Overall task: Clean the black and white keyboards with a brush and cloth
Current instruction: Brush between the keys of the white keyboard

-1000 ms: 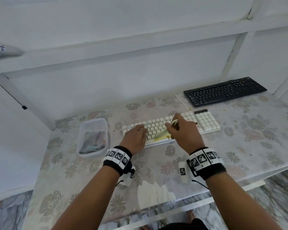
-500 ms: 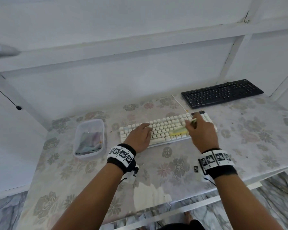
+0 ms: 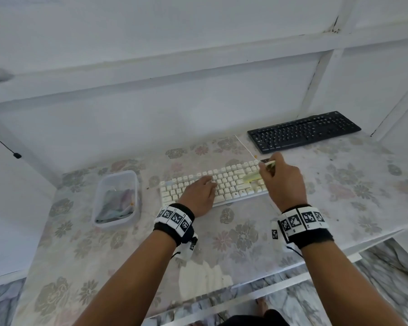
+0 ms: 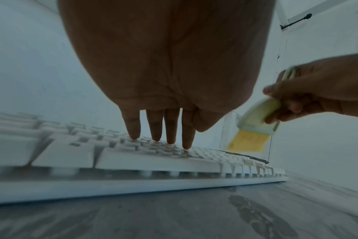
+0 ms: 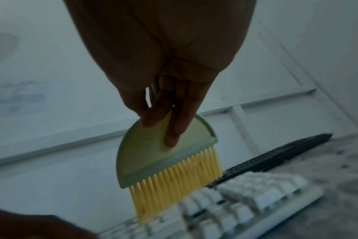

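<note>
A white keyboard [image 3: 224,180] lies across the middle of the flowered table. My left hand [image 3: 198,191] rests on its left half, straight fingers [image 4: 170,129] pressing down on the keys. My right hand [image 3: 280,182] hovers over the keyboard's right end and grips a pale green brush [image 5: 164,148] with yellow bristles [image 5: 174,182] pointing down at the keys [image 5: 245,194]. The brush [image 4: 257,118] hangs just above the keys in the left wrist view. A black keyboard [image 3: 304,131] sits at the back right, untouched.
A clear plastic tub [image 3: 116,198] holding a folded cloth [image 3: 117,202] stands left of the white keyboard. A white wall and shelf ledge close the back. The table's front edge [image 3: 292,264] runs below my wrists.
My right hand has carried the brush rightward along the white keyboard, from its middle to its right end. The left hand has stayed on the left half.
</note>
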